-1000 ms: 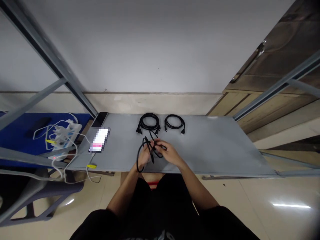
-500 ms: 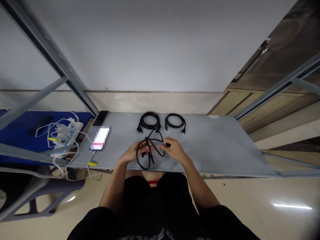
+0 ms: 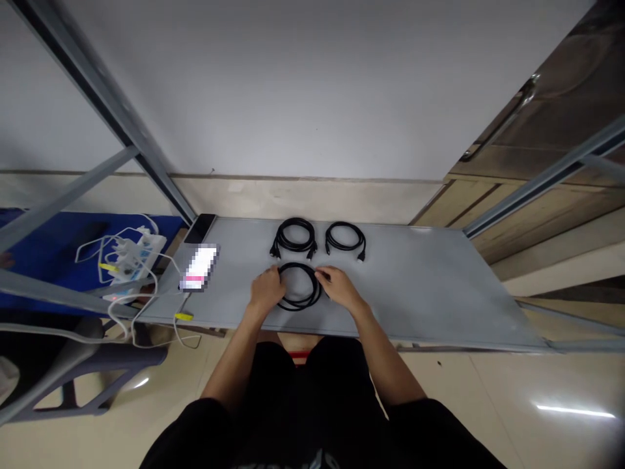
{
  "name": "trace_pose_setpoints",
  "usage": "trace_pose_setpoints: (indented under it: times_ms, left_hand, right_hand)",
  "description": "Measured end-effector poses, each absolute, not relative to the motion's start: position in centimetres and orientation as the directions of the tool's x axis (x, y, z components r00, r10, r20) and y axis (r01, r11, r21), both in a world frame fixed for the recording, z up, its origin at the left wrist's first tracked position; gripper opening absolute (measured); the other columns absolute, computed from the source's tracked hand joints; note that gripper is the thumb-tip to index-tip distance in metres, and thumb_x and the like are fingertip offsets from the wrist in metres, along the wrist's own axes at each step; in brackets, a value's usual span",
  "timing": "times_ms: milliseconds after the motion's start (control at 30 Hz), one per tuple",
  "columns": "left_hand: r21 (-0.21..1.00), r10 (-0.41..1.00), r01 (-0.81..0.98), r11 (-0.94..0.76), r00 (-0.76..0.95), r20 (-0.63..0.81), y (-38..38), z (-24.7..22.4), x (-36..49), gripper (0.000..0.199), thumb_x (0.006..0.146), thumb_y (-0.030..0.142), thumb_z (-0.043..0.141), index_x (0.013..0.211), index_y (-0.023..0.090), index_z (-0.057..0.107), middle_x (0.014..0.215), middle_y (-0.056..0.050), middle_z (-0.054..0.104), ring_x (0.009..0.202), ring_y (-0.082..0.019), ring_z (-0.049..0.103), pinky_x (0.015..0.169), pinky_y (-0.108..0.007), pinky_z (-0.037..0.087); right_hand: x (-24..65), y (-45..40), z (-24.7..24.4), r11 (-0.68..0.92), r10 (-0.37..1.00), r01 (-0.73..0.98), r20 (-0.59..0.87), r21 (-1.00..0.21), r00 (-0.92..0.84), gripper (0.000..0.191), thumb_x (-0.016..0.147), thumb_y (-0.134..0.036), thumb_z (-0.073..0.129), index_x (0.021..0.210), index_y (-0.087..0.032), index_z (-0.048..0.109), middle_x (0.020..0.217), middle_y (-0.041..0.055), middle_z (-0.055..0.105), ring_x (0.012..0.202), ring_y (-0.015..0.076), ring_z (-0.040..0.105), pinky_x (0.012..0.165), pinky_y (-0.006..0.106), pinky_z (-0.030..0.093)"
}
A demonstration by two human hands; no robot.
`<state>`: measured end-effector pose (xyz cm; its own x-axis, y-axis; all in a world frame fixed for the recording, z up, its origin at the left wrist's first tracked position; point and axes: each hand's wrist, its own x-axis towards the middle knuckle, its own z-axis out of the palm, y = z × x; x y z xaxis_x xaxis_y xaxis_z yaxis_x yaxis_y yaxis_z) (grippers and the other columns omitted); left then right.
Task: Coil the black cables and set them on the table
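A black cable (image 3: 299,306) forms a round coil near the front edge of the grey shelf (image 3: 430,286). My left hand (image 3: 267,289) is closed on the coil's left side, and the fingers of my right hand (image 3: 336,284) pinch its right side. Just behind it lies a thicker coiled black cable (image 3: 295,247), its plugs pointing toward me. To the right of that one rests a smaller coiled black cable (image 3: 344,248), with its plugs also at the front.
At the shelf's left end are a lit phone (image 3: 199,267) and a dark phone (image 3: 200,228). A white power strip (image 3: 141,260) with tangled white cables sits on a blue surface (image 3: 58,260) further left. Metal posts (image 3: 161,176) flank the shelf.
The loose, crossed loops of the held cable have become a rounder coil lying on the shelf. My left hand has turned palm down and gripped its left side.
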<state>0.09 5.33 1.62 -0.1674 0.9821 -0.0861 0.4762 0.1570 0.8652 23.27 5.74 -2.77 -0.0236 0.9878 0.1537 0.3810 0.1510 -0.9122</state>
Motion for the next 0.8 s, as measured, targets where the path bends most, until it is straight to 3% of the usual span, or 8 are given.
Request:
trace_pose_setpoints:
  times_ms: [133,267,400,500,600,667,733,800]
  left_hand:
    - [0.898,0.996,0.439,0.006,0.073,-0.043,6.8,0.9,0.3,0.021,0.077,0.008,0.063,0.093,0.019,0.068,0.098,-0.016,0.075,0.113,-0.037,0.072,0.109,-0.051,0.050]
    - [0.881,0.954,0.439,-0.175,0.296,0.042,7.6,0.6,-0.1,0.054,0.084,0.006,0.050,0.135,0.012,0.066,0.118,-0.016,0.075,0.112,-0.028,0.071,0.112,-0.051,0.052]
    - [0.876,0.944,0.397,-0.274,0.285,0.166,7.4,0.9,0.8,0.049,0.100,0.022,0.051,0.148,0.015,0.063,0.139,-0.017,0.072,0.131,-0.028,0.066,0.119,-0.051,0.048]
    - [0.879,0.935,0.374,-0.295,0.304,0.184,7.2,1.6,1.8,0.046,0.106,0.029,0.047,0.144,0.015,0.068,0.137,-0.017,0.074,0.131,-0.029,0.067,0.118,-0.051,0.049]
    - [0.877,0.927,0.386,-0.284,0.345,0.148,7.6,2.4,2.7,0.045,0.104,0.026,0.048,0.141,0.013,0.071,0.131,-0.017,0.077,0.125,-0.028,0.069,0.117,-0.049,0.049]
    - [0.901,0.930,0.367,-0.232,0.356,0.095,8.1,2.7,3.0,0.046,0.101,0.023,0.051,0.141,0.013,0.072,0.126,-0.016,0.079,0.117,-0.027,0.072,0.113,-0.048,0.052]
    - [0.952,0.933,0.292,-0.090,0.359,-0.022,8.7,2.6,3.1,0.050,0.097,0.022,0.056,0.145,0.013,0.068,0.122,-0.015,0.080,0.102,-0.025,0.074,0.101,-0.046,0.058]
    - [0.983,0.903,0.142,0.118,0.396,-0.166,9.0,2.3,2.6,0.057,0.093,0.022,0.061,0.149,0.014,0.065,0.121,-0.015,0.080,0.088,-0.022,0.074,0.087,-0.042,0.062]
  right_hand:
    - [23.5,7.4,-2.4,0.089,0.996,0.346,0.090,-0.934,-0.013,0.016,0.086,-0.034,0.071,0.088,-0.024,0.082,0.096,0.0070,0.083,0.092,0.0261,0.076,0.094,0.042,0.057]
    - [24.5,7.9,-2.0,-0.040,0.999,0.198,-0.046,-0.979,-0.023,0.024,0.080,-0.044,0.077,0.088,-0.022,0.081,0.090,0.0053,0.081,0.090,0.0245,0.074,0.089,0.038,0.055]
    - [24.6,7.6,-1.3,-0.168,0.985,-0.069,-0.164,-0.983,-0.056,0.034,0.072,-0.052,0.085,0.083,-0.021,0.076,0.088,0.0050,0.080,0.090,0.0233,0.074,0.085,0.035,0.055]
    - [24.2,7.3,-0.4,-0.241,0.969,-0.264,-0.214,-0.934,-0.126,0.039,0.067,-0.051,0.091,0.078,-0.022,0.067,0.092,0.0054,0.079,0.096,0.0241,0.077,0.081,0.032,0.057]
    - [23.5,7.1,0.2,-0.229,0.971,-0.255,-0.200,-0.939,-0.134,0.042,0.066,-0.050,0.092,0.080,-0.022,0.063,0.089,0.0020,0.076,0.081,0.0191,0.075,0.066,0.027,0.055]
    - [23.0,7.3,0.3,-0.168,0.983,-0.181,-0.150,-0.969,-0.109,0.044,0.070,-0.054,0.088,0.094,-0.023,0.068,0.087,-0.0002,0.075,0.062,0.0127,0.066,0.052,0.022,0.046]
    - [22.7,7.5,-0.1,-0.094,0.993,-0.118,-0.085,-0.989,-0.077,0.054,0.075,-0.059,0.083,0.114,-0.024,0.071,0.082,-0.0020,0.072,0.048,0.0085,0.052,0.042,0.021,0.035]
    - [22.7,7.7,-0.8,-0.046,0.999,-0.090,-0.043,-0.995,-0.032,0.062,0.078,-0.064,0.080,0.122,-0.021,0.074,0.072,-0.0038,0.065,0.042,0.0071,0.042,0.039,0.022,0.027]
